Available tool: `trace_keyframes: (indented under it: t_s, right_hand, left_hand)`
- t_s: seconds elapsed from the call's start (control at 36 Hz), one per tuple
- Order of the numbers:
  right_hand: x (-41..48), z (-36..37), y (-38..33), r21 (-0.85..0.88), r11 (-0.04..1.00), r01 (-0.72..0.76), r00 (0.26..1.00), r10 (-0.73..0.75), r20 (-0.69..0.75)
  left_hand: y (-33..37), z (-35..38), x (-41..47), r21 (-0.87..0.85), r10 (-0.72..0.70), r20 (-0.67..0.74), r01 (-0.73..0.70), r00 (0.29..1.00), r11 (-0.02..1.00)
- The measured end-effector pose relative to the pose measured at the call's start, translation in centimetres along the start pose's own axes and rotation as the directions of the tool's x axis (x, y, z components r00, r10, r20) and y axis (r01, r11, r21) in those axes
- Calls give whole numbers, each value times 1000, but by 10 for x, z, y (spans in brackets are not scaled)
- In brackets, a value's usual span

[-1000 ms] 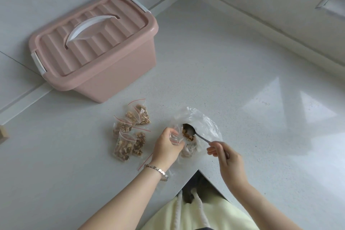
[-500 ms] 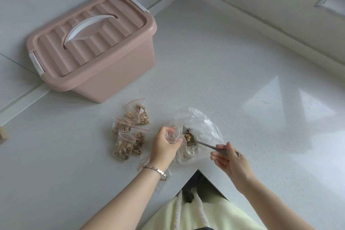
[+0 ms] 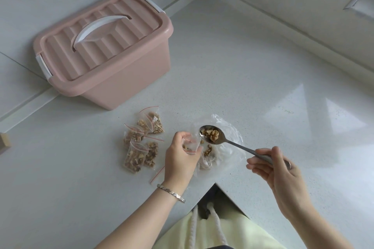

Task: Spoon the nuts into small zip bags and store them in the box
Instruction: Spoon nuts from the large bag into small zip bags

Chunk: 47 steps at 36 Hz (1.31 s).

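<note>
White speckled worktop (image 3: 253, 70) is carrying a closed pink plastic box (image 3: 105, 46); filled zip bags (image 3: 139, 143) are lying before it. Nearer, the left hand (image 3: 180, 161) is pinching a small clear zip bag (image 3: 189, 146) in its fingers. The right hand (image 3: 277, 170) is gripping a steel spoon (image 3: 240, 147) laden with nuts (image 3: 211, 134). Filling is underway, and it probably needs a careful tip into the bag's mouth next.

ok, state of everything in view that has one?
pink box: lid on, closed.
filled zip bags: hold nuts, lying on the counter.
small zip bag: nearly empty, gripped by left hand.
large clear bag: open, few nuts left.
spoon: loaded with nuts, held by right hand over the large clear bag.
</note>
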State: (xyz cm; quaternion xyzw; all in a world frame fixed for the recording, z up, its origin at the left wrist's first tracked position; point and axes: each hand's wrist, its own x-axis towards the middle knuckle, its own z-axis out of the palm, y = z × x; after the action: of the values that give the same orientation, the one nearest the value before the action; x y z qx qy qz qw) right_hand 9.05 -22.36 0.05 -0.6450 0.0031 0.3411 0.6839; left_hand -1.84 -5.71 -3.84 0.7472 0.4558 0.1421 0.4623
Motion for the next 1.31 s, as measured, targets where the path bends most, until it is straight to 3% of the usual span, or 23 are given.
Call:
trace_keyframes:
  t_s: [0.25, 0.47, 0.56, 0.72, 0.94, 1.17, 1.25, 1.31]
  right_hand:
    - [-20, 33, -10, -193, 940, 281, 960, -275, 57]
    - [-28, 25, -1, -431, 714, 551, 831, -518, 204]
    - [-26, 19, 2, -460, 679, 572, 810, -554, 190]
    - [-14, 2, 3, -508, 790, 343, 928, -370, 51]
    - [-6, 7, 21, -690, 696, 200, 978, -189, 93]
    - [-8, 10, 27, -827, 493, 271, 954, -251, 163]
    - [-5, 8, 36, -809, 508, 295, 950, -244, 194]
    - [-3, 5, 42, -763, 596, 250, 968, -180, 176]
  left_hand:
    - [13, 3, 0, 9, 31, 12, -31, 999, 999]
    - [17, 2, 0, -14, 20, -9, -20, 1000, 1000]
    - [14, 2, 1, -14, 3, -4, -3, 1000, 1000]
    - [3, -1, 1, 101, 31, -24, -28, 999, 994]
    - [-12, 5, 0, 262, -12, 92, -13, 996, 965]
    - [-19, 10, 0, 332, -99, 206, 25, 974, 943]
    - [-19, 10, 0, 339, -107, 220, 27, 970, 940]
    - [-20, 10, 1, 321, -121, 228, 43, 966, 946]
